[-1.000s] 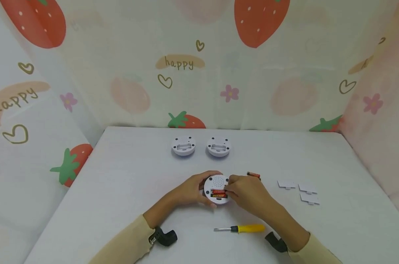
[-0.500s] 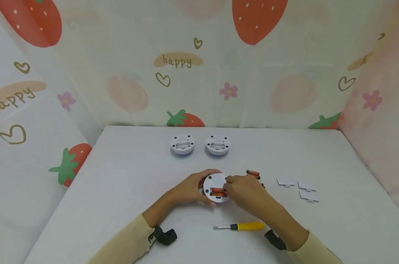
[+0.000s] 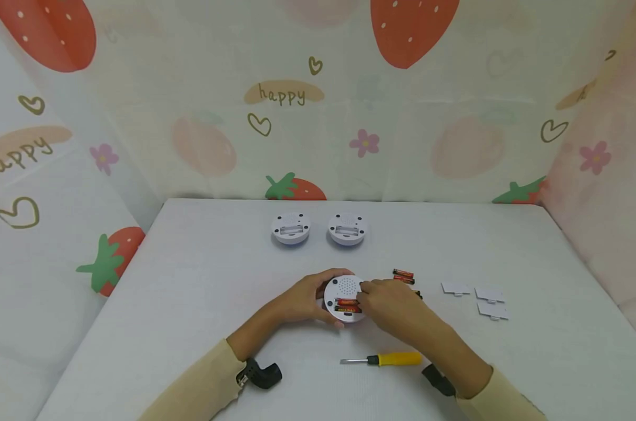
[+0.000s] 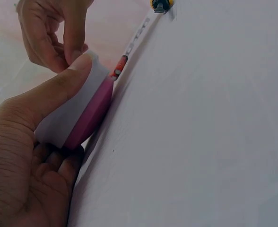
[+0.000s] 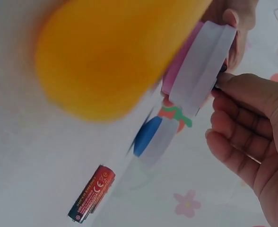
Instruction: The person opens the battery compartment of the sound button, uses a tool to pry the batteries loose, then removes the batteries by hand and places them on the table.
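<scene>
My left hand (image 3: 306, 301) grips a round white device (image 3: 344, 285) by its left side. Its underside faces up, with speaker holes, dark feet and a battery compartment. In the left wrist view the thumb lies on the white edge, fingers under the pink side (image 4: 89, 118). Two red-and-black AA-type batteries (image 3: 348, 310) lie side by side in the compartment. My right hand (image 3: 391, 304) has curled fingers at the right end of the upper battery (image 3: 348, 302), thumb tip against the underside in the right wrist view. The exact fingertip contact is partly hidden.
Two similar round devices (image 3: 291, 228) (image 3: 346, 228) stand behind, compartments bare. Several loose batteries (image 3: 404, 280) lie right of the hands, beside three white covers (image 3: 490, 294). A screwdriver (image 3: 399, 358) with a yellow handle lies in front.
The right hand has shifted slightly at the compartment, and more of the loose batteries behind it shows. The left hand keeps its grip; the head view has tilted a little.
</scene>
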{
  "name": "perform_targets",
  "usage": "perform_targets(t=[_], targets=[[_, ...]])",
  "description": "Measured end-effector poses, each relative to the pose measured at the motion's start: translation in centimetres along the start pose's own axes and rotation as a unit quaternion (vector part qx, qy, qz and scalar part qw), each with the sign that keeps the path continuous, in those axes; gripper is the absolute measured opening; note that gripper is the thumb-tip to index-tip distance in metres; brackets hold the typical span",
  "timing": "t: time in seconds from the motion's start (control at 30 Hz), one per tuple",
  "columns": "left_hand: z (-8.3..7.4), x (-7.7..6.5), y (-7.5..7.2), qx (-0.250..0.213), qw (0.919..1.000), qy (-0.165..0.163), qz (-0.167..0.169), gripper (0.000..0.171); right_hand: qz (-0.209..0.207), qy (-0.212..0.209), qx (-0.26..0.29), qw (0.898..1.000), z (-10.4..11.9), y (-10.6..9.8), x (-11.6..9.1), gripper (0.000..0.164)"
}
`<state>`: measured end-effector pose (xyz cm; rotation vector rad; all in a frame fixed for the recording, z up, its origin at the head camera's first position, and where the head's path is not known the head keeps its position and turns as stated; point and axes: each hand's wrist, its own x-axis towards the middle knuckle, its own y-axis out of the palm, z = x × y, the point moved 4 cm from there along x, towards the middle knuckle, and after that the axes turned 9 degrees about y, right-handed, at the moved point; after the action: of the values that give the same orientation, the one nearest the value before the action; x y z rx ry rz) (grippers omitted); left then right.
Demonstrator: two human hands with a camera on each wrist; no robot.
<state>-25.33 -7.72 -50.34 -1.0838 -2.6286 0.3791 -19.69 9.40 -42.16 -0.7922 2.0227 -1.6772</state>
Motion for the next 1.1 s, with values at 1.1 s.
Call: perform_targets(t=[1.1], targets=[[0.5,0.1,-0.1,0.018,0.9998,0.003,0.001,0.095,0.040,0.157,0.272,0.949,-13.9,3.2,-1.2,0.009]])
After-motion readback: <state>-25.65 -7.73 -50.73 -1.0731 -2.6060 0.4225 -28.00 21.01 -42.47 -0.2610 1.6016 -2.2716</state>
